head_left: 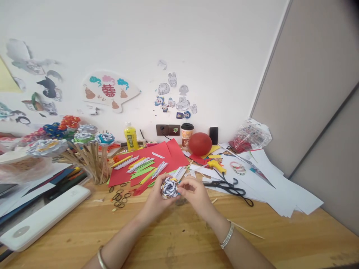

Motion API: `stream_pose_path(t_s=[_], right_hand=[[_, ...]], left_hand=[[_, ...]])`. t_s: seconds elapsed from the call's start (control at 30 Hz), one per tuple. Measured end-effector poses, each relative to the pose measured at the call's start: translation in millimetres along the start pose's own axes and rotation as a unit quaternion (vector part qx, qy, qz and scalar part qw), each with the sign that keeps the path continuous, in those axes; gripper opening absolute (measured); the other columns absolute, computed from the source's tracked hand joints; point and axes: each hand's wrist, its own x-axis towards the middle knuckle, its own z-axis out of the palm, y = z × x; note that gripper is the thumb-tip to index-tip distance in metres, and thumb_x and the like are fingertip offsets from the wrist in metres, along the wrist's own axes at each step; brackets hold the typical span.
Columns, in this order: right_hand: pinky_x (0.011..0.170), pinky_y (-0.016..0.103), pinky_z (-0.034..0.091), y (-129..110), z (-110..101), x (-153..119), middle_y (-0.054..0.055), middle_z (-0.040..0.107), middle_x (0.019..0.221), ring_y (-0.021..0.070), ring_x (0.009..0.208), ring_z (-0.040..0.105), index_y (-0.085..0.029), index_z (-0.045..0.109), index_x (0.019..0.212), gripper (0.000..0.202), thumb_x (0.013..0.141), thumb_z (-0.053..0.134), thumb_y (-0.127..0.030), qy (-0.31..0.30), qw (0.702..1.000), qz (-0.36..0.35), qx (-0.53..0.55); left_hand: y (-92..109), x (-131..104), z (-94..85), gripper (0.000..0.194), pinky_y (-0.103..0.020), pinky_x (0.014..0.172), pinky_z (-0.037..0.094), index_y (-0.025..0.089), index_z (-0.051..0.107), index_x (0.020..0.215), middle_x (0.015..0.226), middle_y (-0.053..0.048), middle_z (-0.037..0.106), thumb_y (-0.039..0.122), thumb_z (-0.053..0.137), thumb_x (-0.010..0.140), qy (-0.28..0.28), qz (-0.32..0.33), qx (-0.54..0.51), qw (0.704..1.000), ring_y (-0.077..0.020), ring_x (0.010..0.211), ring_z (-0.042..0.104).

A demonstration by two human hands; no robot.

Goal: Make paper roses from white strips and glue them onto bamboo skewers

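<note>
Firstly, one paper flower (169, 187), white and grey with yellow edging, was in my hands above the near middle of the table (171, 243). Its round, coiled face was turned up toward me; no long axis could be read, the underside being hidden by my palm. Left hand (156, 196): curled about the flower's left side and base, thumb below, holding it. Right hand (196, 192): thumb and fingertips drawn together in a pinch on its right edge, a speck of blue beside them.

Surface, pale wood. Left: rubber bands (119, 197), loose; wooden sticks (94, 160), bunched upright; a long white machine (47, 216), set aslant. Behind the flower: red paper (176, 151) with folded strips (141, 164) in white, green and yellow. Right: black scissors (223, 185), a yellow glue gun (217, 166), white sheets (277, 181) overlapping.

Rear row: yellow bottle (130, 138), lidded cup (186, 136), red balloon (200, 144). Room: white wall (218, 56) bore a fan-shaped cutout (99, 93) and stickers (183, 103); grey panels (314, 93) stood at right.
</note>
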Motion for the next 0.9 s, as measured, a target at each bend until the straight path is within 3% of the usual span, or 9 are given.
stream_pose_path(t_s=[0.33, 0.6, 0.9], right_hand=[[0.07, 0.028, 0.043, -3, -12, 3, 0.002, 0.056, 0.085, 0.016, 0.077, 0.053, -0.02, 0.061, 0.077, 0.016, 0.072, 0.069, -0.033, -0.081, 0.989, 0.054, 0.113], [0.064, 0.025, 0.04, -8, -7, 1, -0.001, 0.052, 0.076, 0.0132, 0.07, 0.051, -0.019, 0.055, 0.075, 0.027, 0.073, 0.067, -0.043, -0.09, 0.979, 0.088, 0.162], [0.07, 0.026, 0.043, -6, -7, -1, 0.0, 0.052, 0.082, 0.015, 0.078, 0.051, -0.02, 0.054, 0.084, 0.028, 0.076, 0.063, -0.046, -0.093, 0.977, 0.088, 0.169]], left_hand=[[6, 1, -7.2, 0.057, -0.029, 0.072, 0.046, 0.021, 0.044, 0.101, 0.094, -0.003, 0.058, 0.027, 0.078, 0.055, -0.044, -0.023, -0.055, 0.997, -0.0204, 0.085, 0.058], [8, 1, -8.4, 0.06, -0.027, 0.071, 0.045, 0.02, 0.046, 0.101, 0.092, -0.001, 0.057, 0.027, 0.081, 0.052, -0.051, -0.037, -0.075, 0.995, -0.0188, 0.082, 0.056], [5, 2, -7.8, 0.066, -0.03, 0.074, 0.045, 0.021, 0.044, 0.103, 0.095, -0.003, 0.057, 0.035, 0.081, 0.051, -0.057, -0.047, -0.101, 0.992, -0.0213, 0.088, 0.056]])
